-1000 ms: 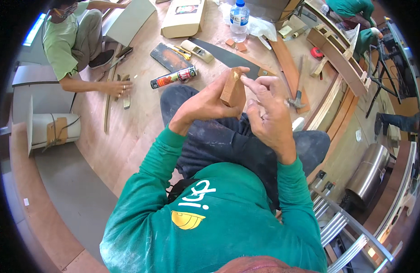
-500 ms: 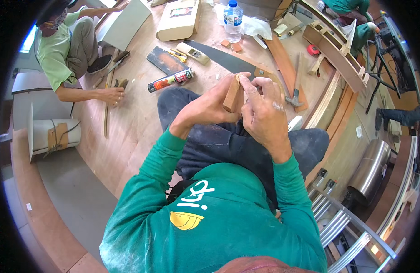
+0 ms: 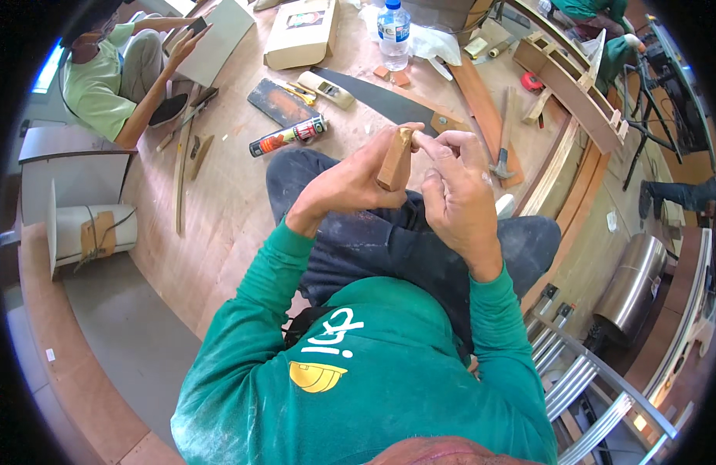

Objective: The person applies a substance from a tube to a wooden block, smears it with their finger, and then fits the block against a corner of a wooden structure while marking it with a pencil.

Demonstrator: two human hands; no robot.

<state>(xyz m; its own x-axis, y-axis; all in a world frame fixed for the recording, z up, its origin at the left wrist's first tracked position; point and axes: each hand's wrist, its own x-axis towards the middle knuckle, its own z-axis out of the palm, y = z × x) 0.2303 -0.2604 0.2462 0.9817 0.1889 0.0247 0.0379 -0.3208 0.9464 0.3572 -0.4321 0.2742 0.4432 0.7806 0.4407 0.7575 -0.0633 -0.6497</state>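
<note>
My left hand [image 3: 346, 184] is closed around a small wooden block [image 3: 391, 167], which it holds tilted above my lap. A yellowish smear, perhaps glue or filler, shows at the block's far end. My right hand [image 3: 465, 194] is beside it, with the index finger stretched to the smeared end and the thumb apart; it holds nothing that I can see. Whitish dust or residue marks its fingers. Beyond my left hand a cartridge tube [image 3: 288, 136] lies on the plywood, and past both hands is a handsaw [image 3: 373, 94].
A hammer [image 3: 503, 147] lies across a brown board at the right, near a red tape measure [image 3: 532, 81]. A water bottle [image 3: 393, 35] stands ahead. At the left a co-worker [image 3: 102, 89] crouches by a pale panel [image 3: 222, 43]. An aluminium ladder [image 3: 598, 380] lies lower right.
My right index finger has shifted slightly along the block's end, and the right hand has opened a little. The co-worker's arm has moved from the floor up to the panel.
</note>
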